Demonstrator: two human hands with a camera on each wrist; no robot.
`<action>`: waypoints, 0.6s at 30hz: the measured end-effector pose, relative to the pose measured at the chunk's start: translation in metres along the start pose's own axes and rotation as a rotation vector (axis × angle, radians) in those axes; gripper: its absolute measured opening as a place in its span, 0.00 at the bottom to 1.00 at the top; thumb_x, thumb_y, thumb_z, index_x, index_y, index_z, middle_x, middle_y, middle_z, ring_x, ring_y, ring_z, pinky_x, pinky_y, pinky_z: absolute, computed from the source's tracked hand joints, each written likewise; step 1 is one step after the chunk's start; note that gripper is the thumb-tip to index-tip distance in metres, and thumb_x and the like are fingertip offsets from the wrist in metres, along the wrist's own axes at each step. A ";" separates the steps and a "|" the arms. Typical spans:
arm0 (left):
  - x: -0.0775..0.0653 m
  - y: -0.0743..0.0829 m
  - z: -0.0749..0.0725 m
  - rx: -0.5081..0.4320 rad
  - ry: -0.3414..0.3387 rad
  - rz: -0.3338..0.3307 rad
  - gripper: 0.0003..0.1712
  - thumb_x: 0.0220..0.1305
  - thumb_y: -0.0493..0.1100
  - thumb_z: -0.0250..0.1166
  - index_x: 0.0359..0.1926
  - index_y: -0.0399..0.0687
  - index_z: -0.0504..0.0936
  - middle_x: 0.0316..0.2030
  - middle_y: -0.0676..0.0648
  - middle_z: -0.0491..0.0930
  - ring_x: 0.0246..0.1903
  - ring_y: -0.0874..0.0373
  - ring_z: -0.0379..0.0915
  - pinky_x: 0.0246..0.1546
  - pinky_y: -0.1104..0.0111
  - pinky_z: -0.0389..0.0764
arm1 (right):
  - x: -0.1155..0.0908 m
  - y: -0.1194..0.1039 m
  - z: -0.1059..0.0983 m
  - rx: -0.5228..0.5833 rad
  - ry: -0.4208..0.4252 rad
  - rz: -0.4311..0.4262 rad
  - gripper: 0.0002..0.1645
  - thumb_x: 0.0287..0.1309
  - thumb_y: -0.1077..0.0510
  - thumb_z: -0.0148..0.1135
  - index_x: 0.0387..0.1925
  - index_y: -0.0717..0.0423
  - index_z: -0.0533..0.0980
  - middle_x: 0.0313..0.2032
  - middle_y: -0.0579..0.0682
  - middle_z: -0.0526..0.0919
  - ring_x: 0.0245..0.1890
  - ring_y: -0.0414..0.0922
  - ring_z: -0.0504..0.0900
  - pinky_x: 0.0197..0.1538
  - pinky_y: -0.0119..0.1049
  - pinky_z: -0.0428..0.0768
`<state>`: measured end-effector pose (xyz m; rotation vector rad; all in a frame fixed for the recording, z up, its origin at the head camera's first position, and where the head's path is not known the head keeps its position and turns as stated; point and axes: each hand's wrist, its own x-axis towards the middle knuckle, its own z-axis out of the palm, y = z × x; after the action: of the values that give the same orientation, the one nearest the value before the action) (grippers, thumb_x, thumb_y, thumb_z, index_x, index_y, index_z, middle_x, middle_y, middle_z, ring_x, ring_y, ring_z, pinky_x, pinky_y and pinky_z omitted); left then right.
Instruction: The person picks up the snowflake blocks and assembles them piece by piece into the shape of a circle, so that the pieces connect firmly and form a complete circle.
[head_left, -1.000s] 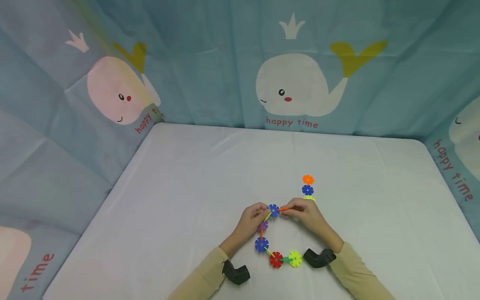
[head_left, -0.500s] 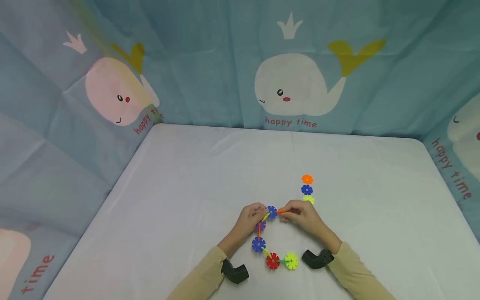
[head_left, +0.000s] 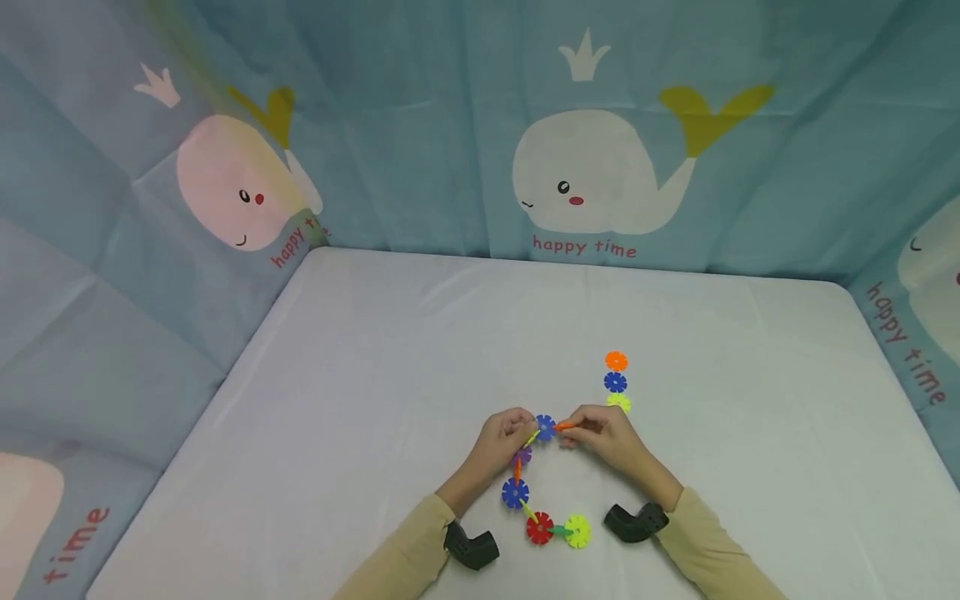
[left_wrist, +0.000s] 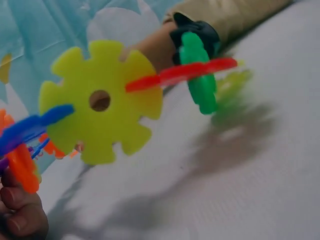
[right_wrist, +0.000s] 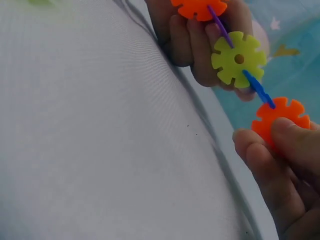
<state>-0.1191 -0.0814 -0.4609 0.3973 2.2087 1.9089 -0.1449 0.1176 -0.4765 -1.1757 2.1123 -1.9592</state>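
Note:
A chain of slotted plastic flower discs hangs between and below the two hands. My right hand (head_left: 611, 435) pinches its end, an orange disc (right_wrist: 265, 124), between thumb and fingers. That orange disc meets a blue disc (head_left: 546, 427). My left hand (head_left: 497, 446) grips the chain at a yellow-green disc (right_wrist: 239, 60) beside the blue one. Below the left hand come a purple disc (head_left: 523, 456), another orange disc and a blue disc (head_left: 515, 493). The chain goes on through a yellow-green disc to a red disc (head_left: 539, 528), a green disc (left_wrist: 199, 75) and a yellow-green end disc (head_left: 577, 531).
Behind the right hand, three loose discs lie in a column on the white table (head_left: 360, 358): orange (head_left: 617, 361), blue (head_left: 615, 382) and yellow-green (head_left: 618, 402). Black wrist devices (head_left: 471, 546) sit on both wrists. A blue whale-print curtain (head_left: 420, 167) surrounds the table.
The chain's dangling lower end has swung left and slightly toward me. Both hands have sunk a little toward me and keep their holds.

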 end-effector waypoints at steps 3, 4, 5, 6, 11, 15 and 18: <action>-0.001 0.000 0.002 0.049 0.004 0.039 0.07 0.61 0.31 0.53 0.29 0.28 0.73 0.14 0.54 0.63 0.14 0.68 0.57 0.17 0.77 0.61 | 0.000 -0.002 0.001 -0.093 0.006 -0.070 0.09 0.43 0.82 0.57 0.26 0.71 0.75 0.22 0.59 0.78 0.20 0.50 0.78 0.28 0.34 0.77; 0.000 0.000 0.002 0.060 0.005 0.051 0.07 0.61 0.30 0.54 0.29 0.29 0.73 0.14 0.54 0.63 0.14 0.68 0.57 0.17 0.77 0.61 | 0.000 -0.002 0.002 -0.121 0.011 -0.094 0.10 0.42 0.83 0.57 0.26 0.70 0.75 0.22 0.59 0.78 0.20 0.49 0.77 0.28 0.33 0.77; 0.000 0.000 0.002 0.061 0.002 0.055 0.07 0.61 0.30 0.53 0.28 0.29 0.73 0.14 0.54 0.63 0.14 0.68 0.57 0.17 0.77 0.61 | 0.000 -0.003 0.002 -0.143 0.017 -0.112 0.11 0.41 0.83 0.58 0.26 0.70 0.76 0.22 0.58 0.78 0.20 0.48 0.77 0.28 0.31 0.76; 0.000 0.001 0.002 0.057 -0.006 0.057 0.07 0.62 0.31 0.53 0.28 0.29 0.73 0.14 0.54 0.62 0.14 0.67 0.57 0.17 0.77 0.61 | 0.000 -0.003 0.003 -0.161 0.025 -0.126 0.12 0.40 0.83 0.58 0.26 0.69 0.76 0.22 0.58 0.78 0.20 0.48 0.77 0.28 0.31 0.76; 0.001 0.001 0.000 -0.048 -0.057 -0.021 0.09 0.64 0.34 0.51 0.31 0.29 0.71 0.14 0.52 0.63 0.13 0.63 0.57 0.14 0.75 0.61 | 0.000 -0.003 0.003 -0.162 0.077 -0.094 0.13 0.40 0.83 0.58 0.28 0.69 0.77 0.25 0.58 0.79 0.23 0.50 0.79 0.30 0.31 0.77; 0.002 -0.001 -0.001 -0.088 -0.081 -0.050 0.08 0.65 0.34 0.51 0.31 0.31 0.69 0.13 0.50 0.63 0.11 0.61 0.55 0.11 0.75 0.59 | 0.001 -0.002 0.004 -0.124 0.121 -0.036 0.12 0.43 0.83 0.56 0.30 0.71 0.73 0.28 0.61 0.79 0.27 0.52 0.80 0.32 0.34 0.77; 0.003 -0.001 0.001 -0.061 -0.048 -0.023 0.07 0.64 0.34 0.53 0.33 0.32 0.70 0.15 0.51 0.64 0.13 0.64 0.56 0.14 0.75 0.60 | 0.001 -0.002 0.004 -0.039 0.123 0.010 0.11 0.46 0.84 0.52 0.30 0.72 0.70 0.31 0.65 0.78 0.31 0.51 0.80 0.33 0.37 0.77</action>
<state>-0.1219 -0.0800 -0.4624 0.4023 2.1108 1.9287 -0.1431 0.1139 -0.4751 -1.0742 2.2195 -2.0451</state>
